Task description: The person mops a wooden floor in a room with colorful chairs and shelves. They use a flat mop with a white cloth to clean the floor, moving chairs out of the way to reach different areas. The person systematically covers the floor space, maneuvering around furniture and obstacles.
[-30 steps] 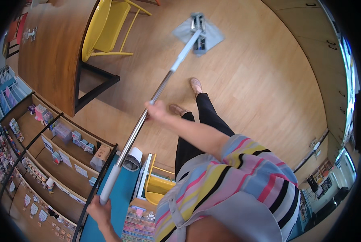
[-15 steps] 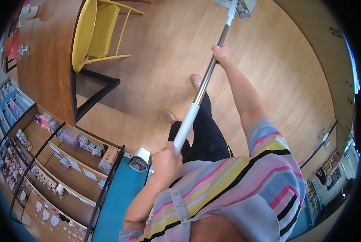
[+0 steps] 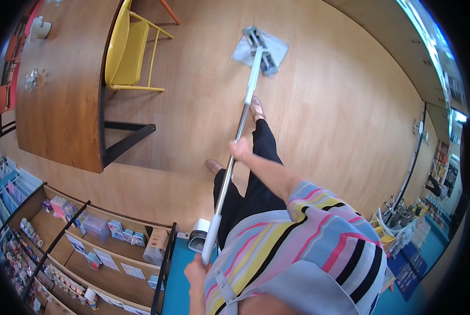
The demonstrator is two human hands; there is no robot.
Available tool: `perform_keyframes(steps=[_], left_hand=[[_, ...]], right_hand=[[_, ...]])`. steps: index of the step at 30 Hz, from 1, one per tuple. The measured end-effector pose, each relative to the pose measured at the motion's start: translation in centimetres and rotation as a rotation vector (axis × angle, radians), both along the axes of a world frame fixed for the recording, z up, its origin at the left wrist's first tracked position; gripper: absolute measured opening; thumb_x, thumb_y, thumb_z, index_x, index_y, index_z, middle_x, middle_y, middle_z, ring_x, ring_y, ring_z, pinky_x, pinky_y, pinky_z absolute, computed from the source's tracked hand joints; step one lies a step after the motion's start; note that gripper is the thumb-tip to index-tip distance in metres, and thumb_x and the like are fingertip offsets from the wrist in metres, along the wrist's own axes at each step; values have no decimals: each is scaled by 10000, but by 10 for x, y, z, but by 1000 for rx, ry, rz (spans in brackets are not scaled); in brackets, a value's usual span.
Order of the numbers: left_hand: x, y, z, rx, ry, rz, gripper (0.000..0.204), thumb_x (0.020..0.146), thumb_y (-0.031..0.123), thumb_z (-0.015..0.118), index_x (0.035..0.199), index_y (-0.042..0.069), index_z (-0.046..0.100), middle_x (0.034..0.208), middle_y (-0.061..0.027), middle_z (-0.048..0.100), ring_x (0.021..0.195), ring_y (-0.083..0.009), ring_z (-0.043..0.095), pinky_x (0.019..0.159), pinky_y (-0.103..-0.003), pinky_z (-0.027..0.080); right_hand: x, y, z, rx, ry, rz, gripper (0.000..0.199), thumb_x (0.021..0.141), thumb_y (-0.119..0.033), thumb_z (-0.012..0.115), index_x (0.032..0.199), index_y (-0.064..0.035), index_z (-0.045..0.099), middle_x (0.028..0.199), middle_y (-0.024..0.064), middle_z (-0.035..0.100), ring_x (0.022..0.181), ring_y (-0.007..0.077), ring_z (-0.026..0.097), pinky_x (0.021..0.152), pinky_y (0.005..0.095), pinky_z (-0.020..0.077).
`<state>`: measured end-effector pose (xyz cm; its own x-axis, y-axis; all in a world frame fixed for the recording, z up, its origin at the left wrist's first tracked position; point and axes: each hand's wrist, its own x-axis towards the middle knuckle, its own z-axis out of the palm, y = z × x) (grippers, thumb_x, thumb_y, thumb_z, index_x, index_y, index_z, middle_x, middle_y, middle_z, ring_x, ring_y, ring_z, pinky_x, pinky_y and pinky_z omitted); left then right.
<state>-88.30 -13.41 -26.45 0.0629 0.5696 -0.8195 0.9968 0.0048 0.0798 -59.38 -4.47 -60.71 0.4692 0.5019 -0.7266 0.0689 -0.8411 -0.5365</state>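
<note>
A flat mop (image 3: 223, 197) with a silver pole and white grip slants across the view. Its head (image 3: 268, 61), with a pale cloth (image 3: 278, 48) around it, lies on the wooden floor (image 3: 345, 105) ahead of my feet. My right hand (image 3: 240, 149) is wrapped round the metal part of the pole, about midway. Lower down, my left hand (image 3: 196, 271) grips the white end of the handle beside my body. Both hands are closed; the left fingers are partly hidden.
To the left stands a wooden table (image 3: 61, 115) with a black angled leg (image 3: 127, 139) and a yellow chair (image 3: 124, 52) at its side. Display shelves (image 3: 93, 247) with small goods are at lower left. A white bin-like object (image 3: 199, 234) sits by my left side. Cabinets run along the right.
The mop head has come nearer and to the left, fully into view. My right hand has moved left and closer to my body; my left hand has lowered. The view has shifted too.
</note>
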Motion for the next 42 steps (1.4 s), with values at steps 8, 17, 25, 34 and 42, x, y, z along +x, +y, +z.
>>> perform_keyframes(steps=[8,17,25,34,42], left_hand=[[-160,-95,116,34,218,35,418,691,435,673,910,80,648,686,-199,616,590,-382,597,563,-466,479],[-91,-22,47,14,322,-79,296,697,378,629,758,92,581,632,-222,585,655,-401,594,566,-489,450],[177,114,-33,56,-149,-165,282,716,225,666,784,-26,557,643,-240,588,647,-408,599,597,-456,484],[275,143,-120,-24,-206,-272,214,742,150,602,805,-30,506,630,-256,577,621,-424,590,587,-476,480],[192,116,-114,-63,-128,-290,191,735,131,578,814,-21,492,624,-264,567,623,-435,580,599,-501,472]], right_hand=[[-186,-102,114,-378,602,-8,325,798,-181,513,786,143,542,705,202,595,541,270,627,408,349,541],[-121,-51,52,-146,190,-223,340,746,-303,548,665,23,606,654,195,617,682,325,643,633,415,500],[179,93,-20,36,-45,-303,350,736,-278,552,629,53,587,581,192,598,554,280,635,515,384,503],[304,134,-55,-185,-306,-250,370,722,-284,536,899,26,632,881,221,635,891,342,613,768,407,485],[228,87,-53,-201,-100,-234,351,725,-267,506,901,11,629,898,178,645,879,300,624,770,384,479]])
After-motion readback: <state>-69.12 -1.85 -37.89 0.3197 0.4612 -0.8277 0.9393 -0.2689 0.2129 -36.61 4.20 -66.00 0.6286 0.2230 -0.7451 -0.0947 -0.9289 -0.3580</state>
